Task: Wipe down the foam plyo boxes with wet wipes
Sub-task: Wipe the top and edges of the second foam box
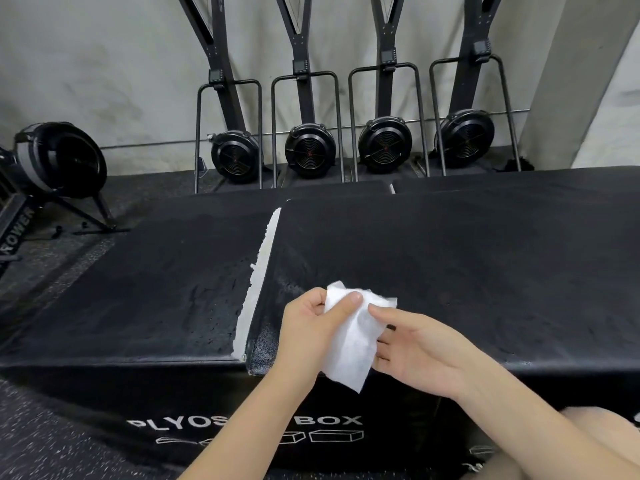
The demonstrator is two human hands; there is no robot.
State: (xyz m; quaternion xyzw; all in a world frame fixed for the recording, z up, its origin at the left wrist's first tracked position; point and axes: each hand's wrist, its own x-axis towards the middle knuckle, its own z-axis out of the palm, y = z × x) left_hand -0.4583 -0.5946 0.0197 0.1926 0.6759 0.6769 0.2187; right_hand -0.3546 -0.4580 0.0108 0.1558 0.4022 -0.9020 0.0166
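Two black foam plyo boxes stand side by side in front of me. The left box has a worn top with a white torn strip along its right edge. The right box sits slightly higher. A white wet wipe hangs above the near edge of the right box. My left hand pinches its upper left part between thumb and fingers. My right hand holds the wipe's right side, thumb on top and fingers behind it.
Two more black boxes lie behind. Several black fan machines on stands line the grey wall. A rower stands at the left on the speckled rubber floor. My knee shows at lower right.
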